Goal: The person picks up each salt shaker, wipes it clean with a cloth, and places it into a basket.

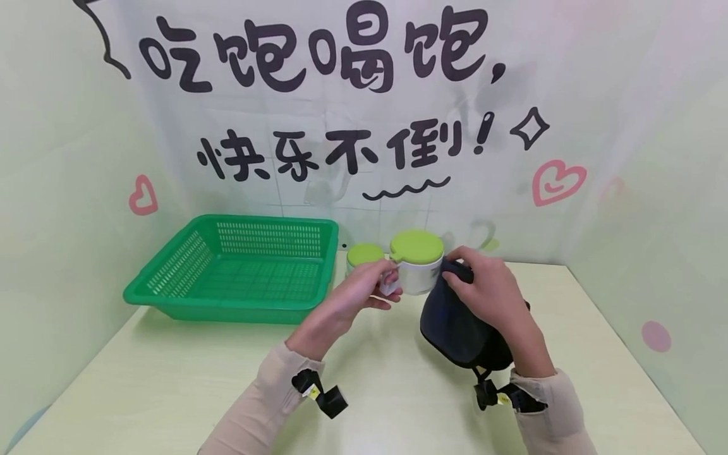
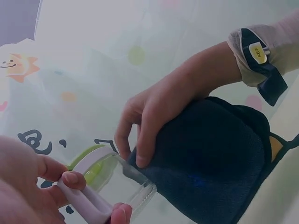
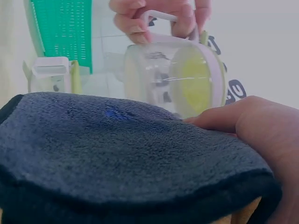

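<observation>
In the head view my left hand (image 1: 364, 285) grips the white handle (image 2: 86, 203) of a clear jar (image 1: 419, 279) with a green lid (image 1: 417, 246). The jar is lifted off the table, and the left wrist view shows it tilted. My right hand (image 1: 493, 292) pinches a dark blue-grey plush cloth (image 1: 452, 325) near its top edge, thumb on the near side. The cloth's edge touches the jar's right side, while the rest hangs down below the hand. In the right wrist view the cloth covers the jar's lower part.
A second green-lidded jar (image 1: 364, 254) stands behind my left hand, partly hidden by it. To the left, a green plastic basket (image 1: 233, 314) with slotted walls sits on the pale table (image 1: 375, 392). A printed cloth backdrop (image 1: 352, 107) hangs behind.
</observation>
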`<state>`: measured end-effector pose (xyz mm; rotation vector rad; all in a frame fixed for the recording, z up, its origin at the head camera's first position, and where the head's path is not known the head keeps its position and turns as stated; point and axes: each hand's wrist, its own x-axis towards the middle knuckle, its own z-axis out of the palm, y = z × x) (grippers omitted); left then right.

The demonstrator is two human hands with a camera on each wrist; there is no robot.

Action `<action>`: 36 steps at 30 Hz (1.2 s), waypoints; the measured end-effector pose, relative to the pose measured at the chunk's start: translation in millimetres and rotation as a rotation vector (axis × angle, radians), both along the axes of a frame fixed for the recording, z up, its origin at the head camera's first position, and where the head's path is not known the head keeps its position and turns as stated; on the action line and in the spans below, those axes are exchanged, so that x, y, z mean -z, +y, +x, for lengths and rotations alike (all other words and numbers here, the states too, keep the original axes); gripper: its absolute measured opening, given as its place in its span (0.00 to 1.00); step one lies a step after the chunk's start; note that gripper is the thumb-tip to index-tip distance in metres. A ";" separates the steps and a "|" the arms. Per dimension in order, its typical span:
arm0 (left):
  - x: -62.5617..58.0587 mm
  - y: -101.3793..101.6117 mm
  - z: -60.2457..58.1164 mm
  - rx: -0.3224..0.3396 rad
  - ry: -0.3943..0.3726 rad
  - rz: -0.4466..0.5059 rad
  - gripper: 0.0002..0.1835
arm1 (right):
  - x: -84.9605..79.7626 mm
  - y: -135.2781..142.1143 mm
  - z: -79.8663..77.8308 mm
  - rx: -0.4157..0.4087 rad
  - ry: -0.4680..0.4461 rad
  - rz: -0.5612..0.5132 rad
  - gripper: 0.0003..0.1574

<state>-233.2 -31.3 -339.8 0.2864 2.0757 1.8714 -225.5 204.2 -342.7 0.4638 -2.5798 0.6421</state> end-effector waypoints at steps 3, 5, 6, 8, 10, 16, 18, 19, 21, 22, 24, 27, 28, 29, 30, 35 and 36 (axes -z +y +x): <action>-0.3 -0.9 -1.0 -0.007 -0.002 0.007 0.16 | 3.8 -2.1 -3.4 -0.003 -0.052 0.029 0.13; -0.6 -1.6 -1.3 -0.006 -0.005 0.008 0.17 | 6.0 -3.1 -4.9 0.003 -0.087 0.048 0.13; -0.7 -2.0 -1.3 -0.004 -0.008 0.008 0.17 | 6.9 -3.4 -5.5 0.006 -0.102 0.056 0.13; -1.3 -2.2 -1.2 0.003 -0.017 0.006 0.17 | 8.0 -3.5 -6.1 0.013 -0.120 0.065 0.13; -0.7 -2.0 -0.9 0.009 -0.018 0.000 0.18 | 8.4 -3.0 -5.9 0.015 -0.113 0.068 0.13; 1.4 -0.2 -0.6 0.017 -0.012 -0.015 0.18 | 3.2 0.0 -0.5 0.015 0.003 0.014 0.13; 1.5 -0.1 -0.6 0.017 -0.011 -0.017 0.18 | -0.5 0.0 2.0 0.016 0.048 -0.019 0.13; 1.6 -0.2 -0.8 0.016 -0.010 -0.018 0.18 | -2.1 -0.2 2.9 0.017 0.068 -0.034 0.12; 1.9 -0.8 -1.5 0.016 -0.007 -0.018 0.18 | -4.4 -1.2 3.8 0.018 0.096 -0.058 0.12; 1.9 -1.0 -1.8 0.015 -0.005 -0.018 0.18 | -4.7 -1.8 3.5 0.016 0.104 -0.069 0.12; 1.6 -1.6 -2.0 0.008 -0.001 -0.018 0.18 | -3.9 -2.6 1.8 0.011 0.089 -0.075 0.12; 0.2 -2.5 -1.4 -0.007 -0.002 -0.013 0.18 | -0.6 -3.0 -2.4 0.002 0.025 -0.048 0.14; -0.4 -2.7 -0.9 -0.009 -0.005 -0.011 0.18 | 0.7 -2.7 -3.8 -0.002 -0.002 -0.032 0.14; -0.9 -2.8 -0.6 -0.010 -0.007 -0.010 0.18 | 1.8 -2.1 -4.7 -0.005 -0.026 -0.015 0.14; -1.1 -2.8 -0.5 -0.009 -0.011 -0.008 0.18 | 2.7 -1.5 -5.5 -0.007 -0.045 0.000 0.15; -1.5 -2.2 -1.4 0.006 -0.019 -0.008 0.17 | 2.8 3.4 -4.9 -0.010 -0.050 0.010 0.14; -1.1 -2.0 -1.8 0.011 -0.019 -0.009 0.17 | 2.2 4.4 -4.4 -0.007 -0.036 0.000 0.14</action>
